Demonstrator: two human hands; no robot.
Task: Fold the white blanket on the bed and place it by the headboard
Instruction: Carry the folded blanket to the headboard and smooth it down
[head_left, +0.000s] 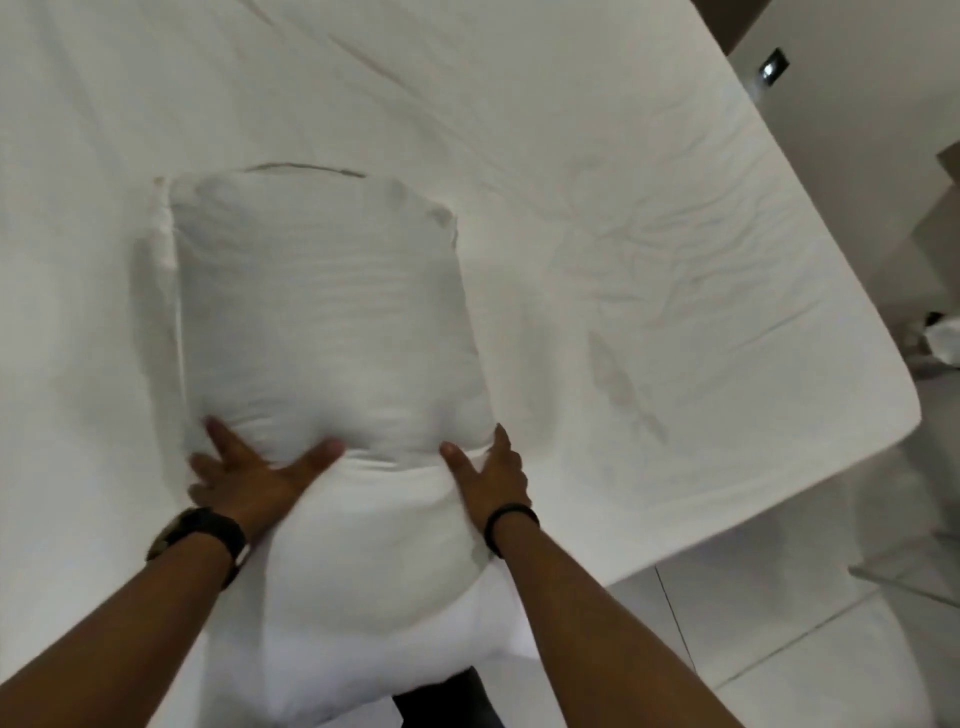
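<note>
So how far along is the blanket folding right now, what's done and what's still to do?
Done: the white blanket is already a thick folded bundle on the bed. In hand: the left hand and right hand press its near fold with spread fingers, one on each side. Left: setting it by the headboard, which this view does not show.

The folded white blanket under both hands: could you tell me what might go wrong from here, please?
1. The white blanket bulges puffy above the left hand and right hand, so the fold may spring open on release.
2. Its near end overhangs the bed edge and could slide off.
</note>
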